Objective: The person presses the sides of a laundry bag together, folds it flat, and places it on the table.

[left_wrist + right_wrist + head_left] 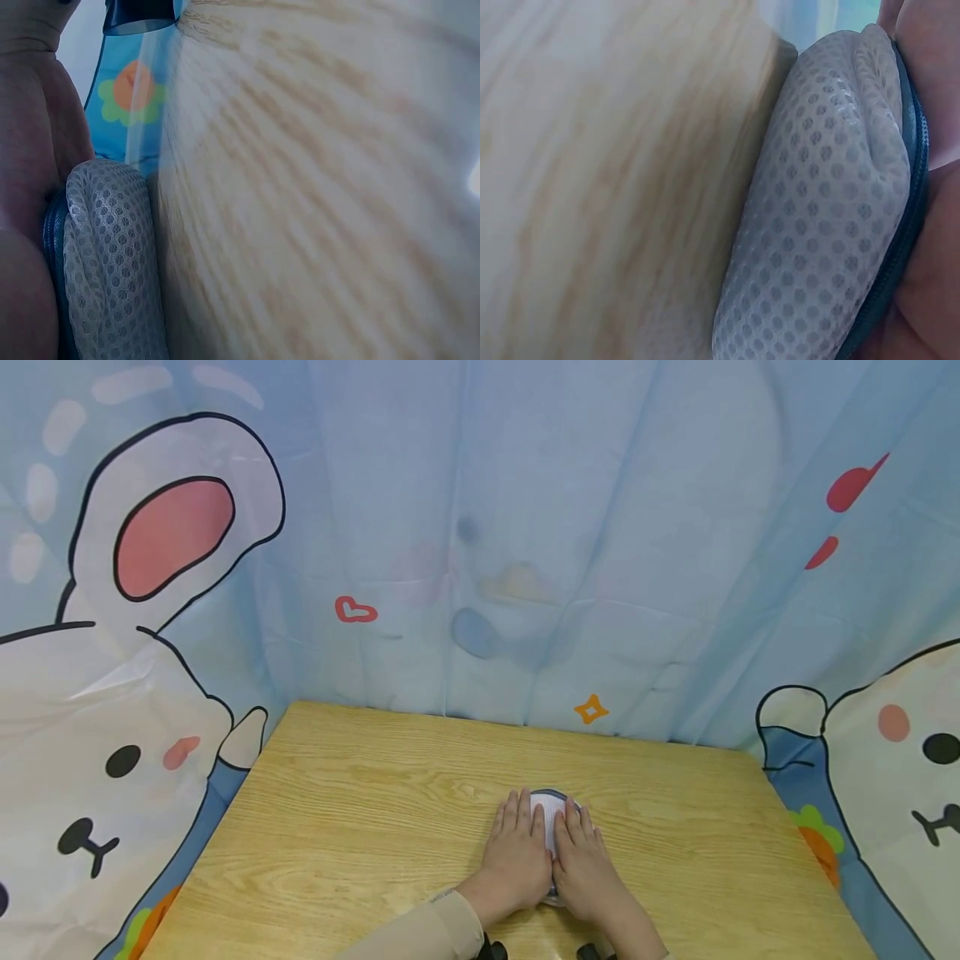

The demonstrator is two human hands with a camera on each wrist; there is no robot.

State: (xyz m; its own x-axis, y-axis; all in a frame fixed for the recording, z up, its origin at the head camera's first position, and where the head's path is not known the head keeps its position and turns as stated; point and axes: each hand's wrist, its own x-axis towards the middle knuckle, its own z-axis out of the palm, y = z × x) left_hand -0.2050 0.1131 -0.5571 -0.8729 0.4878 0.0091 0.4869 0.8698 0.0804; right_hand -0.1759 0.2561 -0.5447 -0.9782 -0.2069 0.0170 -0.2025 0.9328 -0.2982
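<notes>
A white mesh zip pouch (pixel 548 814) with a dark blue edge lies on the table between and beneath the two hands. My left hand (pixel 517 858) rests on its left part, fingers straight and pointing away from me. On the right part lies my right hand (pixel 587 870), its fingers also extended, the thumbs close together in the middle. Puffy honeycomb mesh (pixel 116 262) bulges under the palm in the left wrist view. The right wrist view shows the pouch side (pixel 810 217) folded at its upper end, with the blue zipper along the hand. Most of the pouch top is hidden by the hands.
The wood-grain table (pixel 360 810) spreads around the hands. A light blue curtain (pixel 540 527) with cartoon animals hangs behind it and at both sides. Small black objects (pixel 492 948) show at the bottom edge near the wrists.
</notes>
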